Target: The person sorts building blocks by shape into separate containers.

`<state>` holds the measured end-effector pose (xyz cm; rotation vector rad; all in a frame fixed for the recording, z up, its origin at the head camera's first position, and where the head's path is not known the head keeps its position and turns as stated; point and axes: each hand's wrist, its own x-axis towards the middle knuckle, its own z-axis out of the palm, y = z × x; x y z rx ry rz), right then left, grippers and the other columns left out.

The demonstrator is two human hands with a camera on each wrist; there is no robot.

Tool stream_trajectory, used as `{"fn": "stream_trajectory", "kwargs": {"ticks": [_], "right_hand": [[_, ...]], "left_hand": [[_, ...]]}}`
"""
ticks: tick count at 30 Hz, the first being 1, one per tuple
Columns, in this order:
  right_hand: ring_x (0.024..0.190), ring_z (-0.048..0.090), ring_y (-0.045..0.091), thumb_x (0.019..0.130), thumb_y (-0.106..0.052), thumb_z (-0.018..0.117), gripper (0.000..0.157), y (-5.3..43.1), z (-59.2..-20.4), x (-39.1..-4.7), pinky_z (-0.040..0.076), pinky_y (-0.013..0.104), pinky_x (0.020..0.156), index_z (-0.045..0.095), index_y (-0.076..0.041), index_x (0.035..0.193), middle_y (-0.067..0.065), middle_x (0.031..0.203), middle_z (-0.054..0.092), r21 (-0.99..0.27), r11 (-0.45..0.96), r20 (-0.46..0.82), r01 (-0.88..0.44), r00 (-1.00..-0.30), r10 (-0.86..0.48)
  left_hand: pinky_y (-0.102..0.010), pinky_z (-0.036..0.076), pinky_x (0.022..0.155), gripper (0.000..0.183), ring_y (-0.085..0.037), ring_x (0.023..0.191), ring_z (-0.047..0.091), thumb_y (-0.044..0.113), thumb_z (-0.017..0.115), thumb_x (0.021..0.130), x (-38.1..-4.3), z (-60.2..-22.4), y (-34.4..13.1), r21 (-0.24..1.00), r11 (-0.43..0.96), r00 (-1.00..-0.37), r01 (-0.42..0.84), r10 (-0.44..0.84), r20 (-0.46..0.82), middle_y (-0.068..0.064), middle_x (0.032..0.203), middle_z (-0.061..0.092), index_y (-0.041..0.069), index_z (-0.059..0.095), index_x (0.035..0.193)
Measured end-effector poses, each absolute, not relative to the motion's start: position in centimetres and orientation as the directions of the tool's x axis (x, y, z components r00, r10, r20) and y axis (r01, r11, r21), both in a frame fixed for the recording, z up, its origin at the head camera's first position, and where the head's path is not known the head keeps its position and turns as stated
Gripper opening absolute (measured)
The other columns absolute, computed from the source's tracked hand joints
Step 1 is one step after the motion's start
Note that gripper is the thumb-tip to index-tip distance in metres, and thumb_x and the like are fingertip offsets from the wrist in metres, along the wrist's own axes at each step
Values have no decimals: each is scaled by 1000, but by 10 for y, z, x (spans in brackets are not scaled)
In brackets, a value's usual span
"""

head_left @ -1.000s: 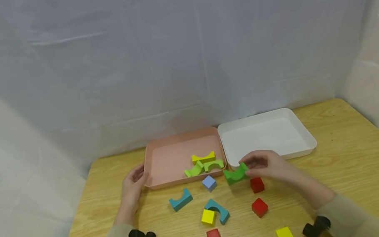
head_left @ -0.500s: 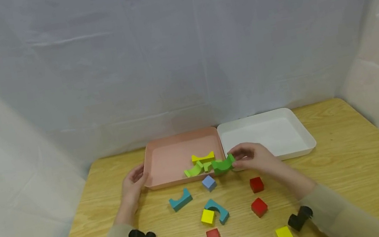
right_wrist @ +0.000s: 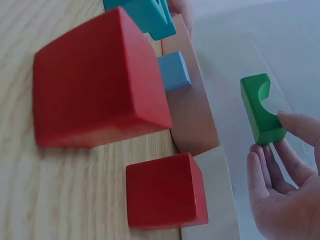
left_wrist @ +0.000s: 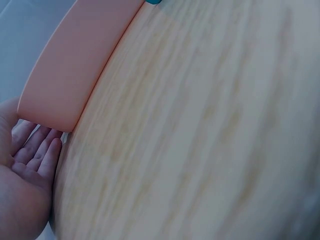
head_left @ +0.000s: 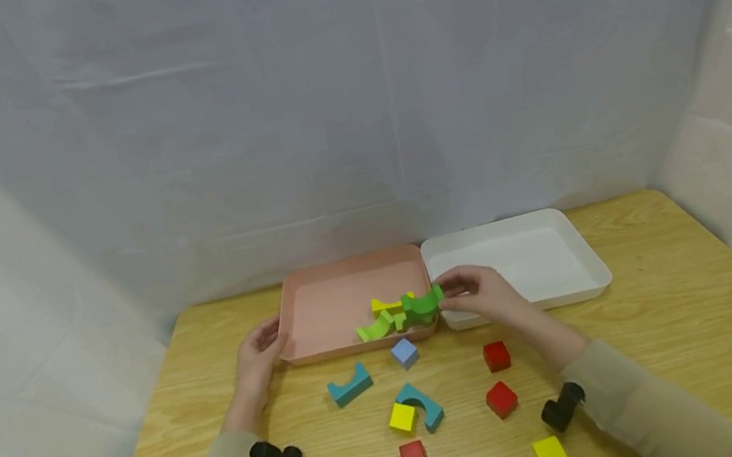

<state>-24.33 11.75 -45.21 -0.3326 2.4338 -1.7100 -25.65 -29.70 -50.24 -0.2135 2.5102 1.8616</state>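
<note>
In the head view my right hand (head_left: 479, 293) pinches a green arch block (head_left: 422, 303) by one end, thumb on one side and fingers on the other. The block is over the right part of the pink tray (head_left: 326, 293), overlapping a yellow arch block (head_left: 385, 306) and a light green one partly hidden behind it. Another light green arch block (head_left: 375, 328) lies beside them in the tray. My left hand (head_left: 260, 357) holds the tray's left side, thumb at the rim. In the left wrist view, the fingers (left_wrist: 48, 155) reach round the tray's end.
A white tray (head_left: 518, 259) adjoins the pink one. In front lie a light blue cube (head_left: 404, 353), two blue arch blocks (head_left: 351, 385), a yellow cube (head_left: 403, 418), another yellow cube (head_left: 550, 455) and several red cubes (head_left: 502, 400). A pale curtain (head_left: 344, 102) hangs behind the table.
My right hand has carried the green arch block leftward and away from me, from in front of the trays to over the pink tray. My left hand has stayed at the tray's side.
</note>
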Motion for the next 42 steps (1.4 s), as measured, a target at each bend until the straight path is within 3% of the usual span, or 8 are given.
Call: {"fn": "stream_trajectory", "kwargs": {"ticks": [4, 13, 19, 29, 38, 42], "right_hand": [[116, 69, 31, 98, -13, 77, 36, 115, -452, -248, 61, 36, 96, 70, -1, 132, 20, 128, 73, -940, 333, -2, -78, -973, -232], [124, 66, 39, 99, -14, 76, 39, 105, -448, -260, 58, 47, 105, 68, 1, 135, 23, 136, 69, -945, 325, -25, -45, -978, -208], [128, 66, 39, 99, -13, 76, 40, 99, -447, -267, 54, 51, 111, 68, 0, 136, 22, 139, 68, -950, 314, -65, 5, -981, -183], [128, 66, 39, 99, -10, 75, 38, 88, -449, -276, 54, 51, 112, 67, 1, 135, 22, 140, 67, -952, 306, -79, 24, -983, -166], [127, 64, 38, 99, -9, 74, 39, 79, -451, -282, 53, 49, 113, 66, 1, 136, 23, 137, 68, -957, 285, -101, 61, -987, -126], [124, 66, 38, 98, -9, 75, 38, 76, -454, -285, 55, 48, 110, 68, 1, 134, 22, 134, 69, -956, 286, -99, 66, -989, -105]], "left_hand": [[-2, 46, 90, 51, -13, 129, 53, 14, 60, 110, -256, -503, -297, 952, 283, -990, -116, -106, -90, -23, 160, 50, 0, 48, 157], [-1, 45, 89, 51, -31, 143, 48, 13, 59, 110, -257, -502, -297, 957, 267, -990, -115, -104, -90, -25, 161, 49, 0, 47, 157], [-1, 45, 90, 51, -29, 141, 49, 10, 60, 109, -257, -503, -296, 956, 271, -991, -112, -107, -85, -25, 161, 49, -2, 48, 156], [-1, 46, 90, 51, -32, 144, 48, 11, 60, 109, -255, -503, -296, 958, 268, -992, -106, -101, -81, -27, 161, 47, -3, 47, 156], [-2, 47, 89, 51, -23, 136, 53, 11, 61, 108, -254, -503, -297, 958, 271, -992, -91, -106, -65, -28, 159, 49, -4, 48, 155], [-2, 46, 89, 50, -26, 139, 51, 10, 60, 109, -253, -504, -296, 960, 263, -992, -101, -104, -75, -27, 160, 48, -3, 47, 156]]}}
